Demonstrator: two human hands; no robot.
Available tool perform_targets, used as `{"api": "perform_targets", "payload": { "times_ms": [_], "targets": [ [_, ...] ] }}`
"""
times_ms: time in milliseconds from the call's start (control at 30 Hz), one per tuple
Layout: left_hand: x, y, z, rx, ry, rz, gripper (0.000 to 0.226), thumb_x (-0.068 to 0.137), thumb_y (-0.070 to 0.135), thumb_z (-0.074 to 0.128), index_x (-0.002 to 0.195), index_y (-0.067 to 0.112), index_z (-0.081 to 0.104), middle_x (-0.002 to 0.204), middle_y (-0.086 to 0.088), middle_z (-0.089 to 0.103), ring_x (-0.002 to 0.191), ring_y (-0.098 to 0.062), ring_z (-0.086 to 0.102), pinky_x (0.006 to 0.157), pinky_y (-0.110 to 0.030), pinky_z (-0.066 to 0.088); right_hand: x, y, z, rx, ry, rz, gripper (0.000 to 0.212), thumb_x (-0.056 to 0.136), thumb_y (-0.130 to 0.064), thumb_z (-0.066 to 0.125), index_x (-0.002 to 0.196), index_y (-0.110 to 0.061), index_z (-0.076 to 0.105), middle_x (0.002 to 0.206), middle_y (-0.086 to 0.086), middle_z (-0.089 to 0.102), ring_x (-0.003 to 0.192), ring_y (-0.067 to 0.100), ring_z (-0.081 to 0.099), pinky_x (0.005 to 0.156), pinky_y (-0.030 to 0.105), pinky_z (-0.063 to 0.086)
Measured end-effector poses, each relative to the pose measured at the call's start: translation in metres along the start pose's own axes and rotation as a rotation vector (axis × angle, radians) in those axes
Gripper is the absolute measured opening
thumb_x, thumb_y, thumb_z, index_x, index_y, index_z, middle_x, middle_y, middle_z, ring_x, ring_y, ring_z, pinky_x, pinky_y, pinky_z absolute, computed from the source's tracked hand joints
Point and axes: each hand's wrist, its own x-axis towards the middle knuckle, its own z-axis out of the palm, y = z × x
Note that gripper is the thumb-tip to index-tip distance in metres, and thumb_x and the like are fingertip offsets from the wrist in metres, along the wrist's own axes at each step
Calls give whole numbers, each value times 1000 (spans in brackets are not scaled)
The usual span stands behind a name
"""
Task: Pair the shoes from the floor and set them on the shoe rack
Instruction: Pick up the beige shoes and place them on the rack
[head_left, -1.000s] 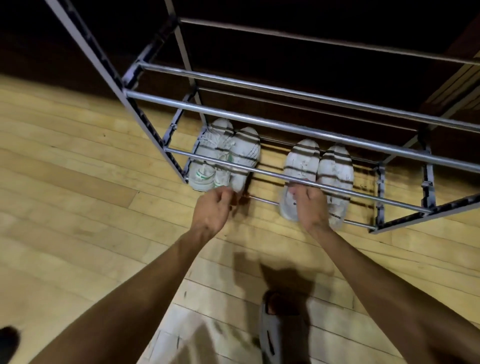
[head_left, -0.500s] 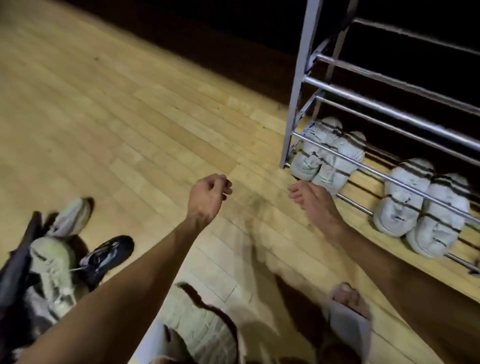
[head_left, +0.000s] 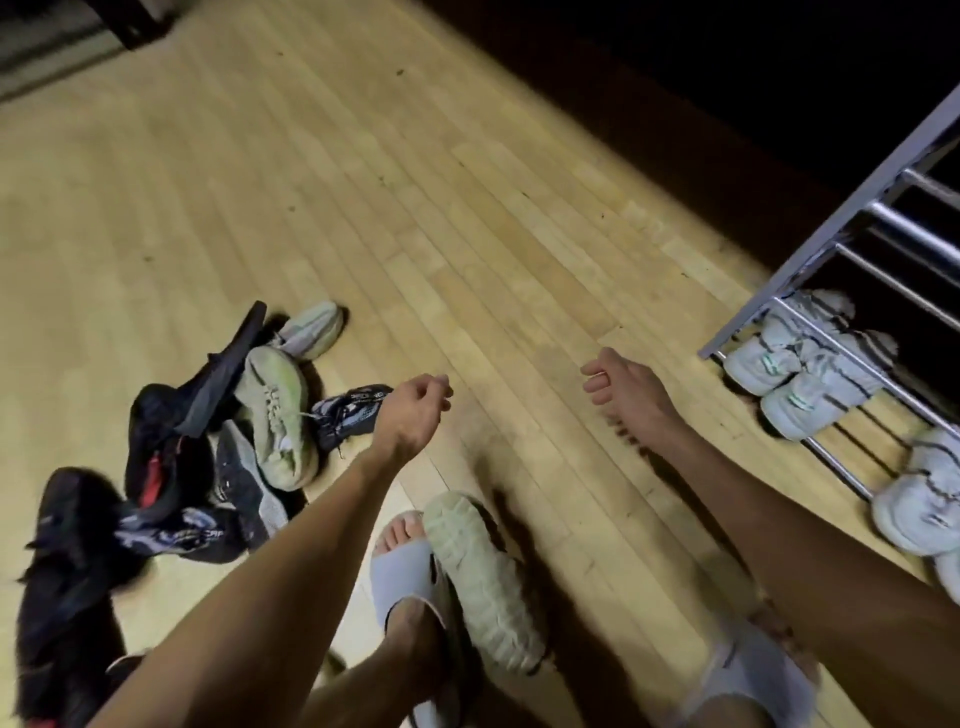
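Our left hand (head_left: 415, 410) and right hand (head_left: 628, 389) hover loosely curled, each grip holding nothing, above the pale wooden plank floor (head_left: 363, 182). A jumbled pile of dark and cream sneakers (head_left: 228, 431) lies left; two white pairs (head_left: 810, 374) sit on the grey metal shoe rack (head_left: 852, 218) right.

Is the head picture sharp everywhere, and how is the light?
Head view: warm light falls on the wooden floor, the top right is almost black; the shoe pile at left is smeared by motion blur; the shoe rack bars slant from wide-angle distortion; both arms cast dark shadows.
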Motion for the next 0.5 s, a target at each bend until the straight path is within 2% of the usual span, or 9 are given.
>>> {"api": "perform_targets", "payload": {
  "times_ms": [67, 200, 333, 400, 500],
  "targets": [
    [-3, -20, 0, -6, -30, -71, 41, 102, 40, 37, 99, 13, 67, 89, 0, 69, 77, -18, 60, 74, -32, 48, 1, 23, 10, -16, -47, 56, 49, 101, -54, 37, 105, -18, 70, 85, -4, 68, 71, 12, 59, 59, 25, 42],
    [-3, -49, 15, 17, -78, -167, 45, 103, 42, 33, 105, 10, 65, 98, -5, 67, 85, -23, 59, 83, -38, 49, 13, 65, 16, -51, -73, 177, 53, 99, -60, 38, 111, -18, 68, 102, 3, 71, 80, 14, 60, 63, 25, 42],
    [6, -67, 21, 187, -191, -247, 56, 102, 49, 30, 119, 5, 60, 117, -13, 64, 108, -34, 59, 98, -45, 48, 26, 82, 15, -68, -81, 214, 59, 96, -64, 37, 112, -16, 68, 91, -2, 66, 74, 11, 55, 59, 24, 37],
    [10, -74, 22, 240, -200, -253, 58, 102, 51, 30, 121, 4, 58, 122, -16, 63, 112, -37, 58, 99, -48, 47, 30, 88, 17, -85, -106, 224, 64, 92, -71, 37, 118, -20, 66, 95, -5, 67, 78, 10, 57, 61, 24, 38],
    [12, -81, 23, 297, -209, -264, 59, 102, 49, 29, 126, 3, 56, 128, -18, 60, 115, -36, 56, 101, -47, 46, 33, 88, 25, -100, -117, 216, 58, 92, -70, 35, 115, -25, 65, 95, -6, 66, 77, 9, 57, 62, 23, 38]
  ]
}}
